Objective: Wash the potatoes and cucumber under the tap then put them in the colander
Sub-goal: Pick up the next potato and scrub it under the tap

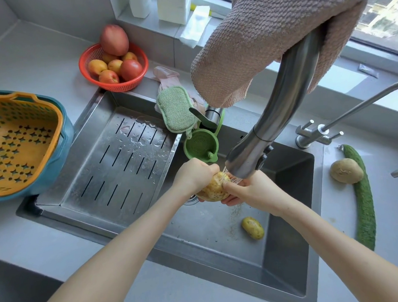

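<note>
- Both hands meet under the running brushed-steel tap spout (282, 97), over the dark steel sink (289, 249).
- The left hand (194, 174) curls its fingers over the top of a wet yellow potato (214, 187).
- The right hand (247, 192) cups the same potato from below, thumb pressed on it.
- A small yellow potato (253, 228) lies on the sink floor, near right.
- A brown unwashed potato (346, 170) touches a long dark-green cucumber (364, 203) on the right counter.
- The orange perforated colander (22, 140), set in a blue bowl, stands far left.
</note>
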The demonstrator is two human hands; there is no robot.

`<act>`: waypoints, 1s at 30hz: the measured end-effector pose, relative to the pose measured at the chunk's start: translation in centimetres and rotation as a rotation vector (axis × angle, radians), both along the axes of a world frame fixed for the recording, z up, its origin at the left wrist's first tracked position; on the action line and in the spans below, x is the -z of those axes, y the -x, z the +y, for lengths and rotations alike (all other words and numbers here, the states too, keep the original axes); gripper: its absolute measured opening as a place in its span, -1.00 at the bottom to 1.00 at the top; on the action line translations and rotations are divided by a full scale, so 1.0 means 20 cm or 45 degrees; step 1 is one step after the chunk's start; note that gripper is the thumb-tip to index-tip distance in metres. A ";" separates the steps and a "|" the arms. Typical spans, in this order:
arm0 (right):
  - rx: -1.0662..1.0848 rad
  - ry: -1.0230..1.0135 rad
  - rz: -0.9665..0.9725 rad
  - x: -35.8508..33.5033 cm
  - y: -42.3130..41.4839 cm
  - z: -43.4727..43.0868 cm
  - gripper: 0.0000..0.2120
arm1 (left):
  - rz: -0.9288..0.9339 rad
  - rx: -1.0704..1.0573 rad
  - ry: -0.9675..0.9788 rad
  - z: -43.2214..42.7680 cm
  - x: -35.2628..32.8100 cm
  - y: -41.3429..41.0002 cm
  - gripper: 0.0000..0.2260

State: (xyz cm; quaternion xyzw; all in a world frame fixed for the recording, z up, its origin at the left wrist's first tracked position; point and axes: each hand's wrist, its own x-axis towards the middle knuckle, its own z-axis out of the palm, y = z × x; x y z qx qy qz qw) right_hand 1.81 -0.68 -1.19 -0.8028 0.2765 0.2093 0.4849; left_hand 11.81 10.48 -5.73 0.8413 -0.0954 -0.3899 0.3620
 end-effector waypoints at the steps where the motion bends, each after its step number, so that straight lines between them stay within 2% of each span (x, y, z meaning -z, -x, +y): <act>1: -0.028 0.020 0.012 0.00 0.00 0.00 -0.80 | -0.008 0.001 -0.011 0.00 0.00 0.00 -0.41; 4: -0.134 0.158 -0.008 0.01 0.00 0.02 -0.76 | -0.025 0.003 -0.041 0.00 0.00 0.02 -0.41; 7: -0.249 0.467 -0.074 0.02 0.00 0.04 -0.81 | -0.049 -0.039 -0.054 0.00 0.00 0.03 -0.45; 9: -0.211 0.599 -0.098 0.02 0.01 0.04 -0.83 | -0.084 -0.092 -0.078 0.00 -0.01 0.03 -0.49; 11: -0.054 0.567 -0.111 0.02 0.02 0.04 -0.79 | -0.094 -0.133 -0.085 0.00 -0.02 0.04 -0.54; 16: 0.229 0.436 -0.233 0.00 0.05 0.06 -0.72 | 0.104 -0.195 -0.063 0.02 0.00 0.05 -0.60; 19: 0.223 0.450 -0.268 0.00 0.05 0.06 -0.77 | 0.202 -0.241 -0.044 0.02 0.03 0.04 -0.68; 21: 0.180 0.497 -0.226 0.01 0.06 0.06 -0.74 | 0.224 -0.270 -0.041 0.02 0.05 0.04 -0.70; 24: 0.284 0.478 -0.272 0.04 0.07 0.07 -0.67 | 0.278 -0.293 -0.027 0.02 0.07 0.04 -0.70; 26: 0.347 0.463 -0.372 0.07 0.09 0.08 -0.74 | 0.335 -0.308 -0.048 0.01 0.06 0.05 -0.72; 28: 0.299 0.381 -0.358 0.10 0.08 0.11 -0.80 | 0.389 -0.335 -0.046 0.00 0.06 0.06 -0.74; 30: 0.380 0.104 -0.322 0.14 0.06 0.19 -0.68 | 0.343 -0.328 0.008 -0.03 0.03 0.10 -0.75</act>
